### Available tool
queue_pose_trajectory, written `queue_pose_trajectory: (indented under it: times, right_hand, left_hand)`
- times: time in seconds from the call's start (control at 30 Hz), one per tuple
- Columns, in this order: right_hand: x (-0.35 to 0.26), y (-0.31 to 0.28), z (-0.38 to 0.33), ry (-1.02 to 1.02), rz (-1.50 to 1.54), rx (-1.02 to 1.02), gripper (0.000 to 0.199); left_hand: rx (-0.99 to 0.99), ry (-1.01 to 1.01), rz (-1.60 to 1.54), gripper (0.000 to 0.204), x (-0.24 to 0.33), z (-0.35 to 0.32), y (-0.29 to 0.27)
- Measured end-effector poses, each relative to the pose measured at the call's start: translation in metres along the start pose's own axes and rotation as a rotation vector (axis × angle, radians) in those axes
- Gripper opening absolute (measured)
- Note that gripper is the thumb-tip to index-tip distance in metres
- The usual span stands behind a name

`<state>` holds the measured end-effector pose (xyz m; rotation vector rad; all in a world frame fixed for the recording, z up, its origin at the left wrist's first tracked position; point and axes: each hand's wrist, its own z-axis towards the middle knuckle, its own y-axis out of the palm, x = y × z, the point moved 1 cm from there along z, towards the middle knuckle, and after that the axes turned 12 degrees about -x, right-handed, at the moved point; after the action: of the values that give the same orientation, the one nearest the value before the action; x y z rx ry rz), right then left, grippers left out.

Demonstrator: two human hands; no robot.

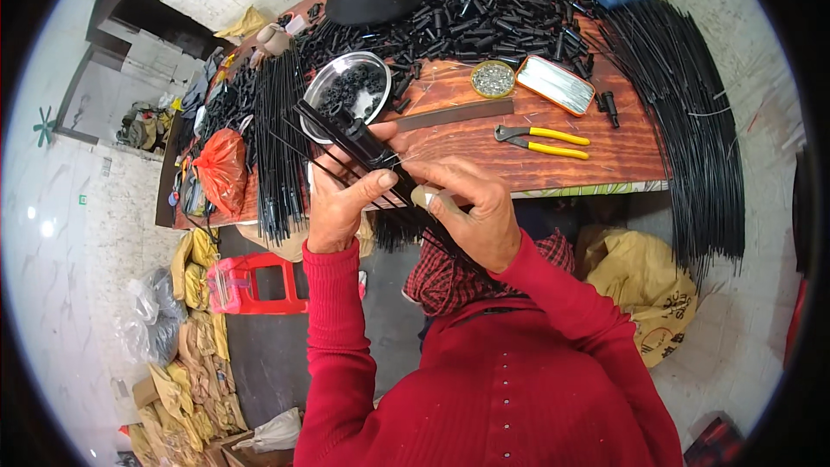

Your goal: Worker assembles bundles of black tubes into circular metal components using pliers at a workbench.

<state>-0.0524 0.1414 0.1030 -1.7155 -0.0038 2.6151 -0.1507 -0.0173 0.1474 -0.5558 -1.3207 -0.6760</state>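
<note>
A black umbrella frame (370,145), a bundle of thin ribs with a dark tubular part at its upper end, slants across the middle in front of me. My left hand (339,201) is closed round its upper part, thumb on the near side and fingers behind. My right hand (474,212) is bent against the ribs, thumb and forefinger closed on them, with a pale wrap on the thumb. Fine wires (413,156) stick out by the right fingertips; where they end is too small to tell. The lower ribs run under the right hand toward my lap.
On the wooden table (458,140) lie yellow-handled pliers (553,143), a flat bar (454,112), a tin of silver wires (556,86), a round tin (493,79) and a steel bowl (380,69). Black parts (501,13) heap behind; ribs (692,130) overhang the right edge. A red stool (255,284) stands left.
</note>
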Motion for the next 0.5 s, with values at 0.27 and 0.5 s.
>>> queue_pose_trajectory:
  times: [0.27, 0.5]
  right_hand:
    - [0.001, -0.003, -0.004, -0.107, -0.262, 0.016, 0.043]
    - [0.001, -0.015, -0.005, -0.152, -0.323, -0.023, 0.039]
  left_hand:
    - [-0.042, -0.004, -0.099, 0.052, -0.012, 0.006, 0.0]
    - [-0.027, 0.007, -0.097, 0.045, -0.02, 0.009, 0.009]
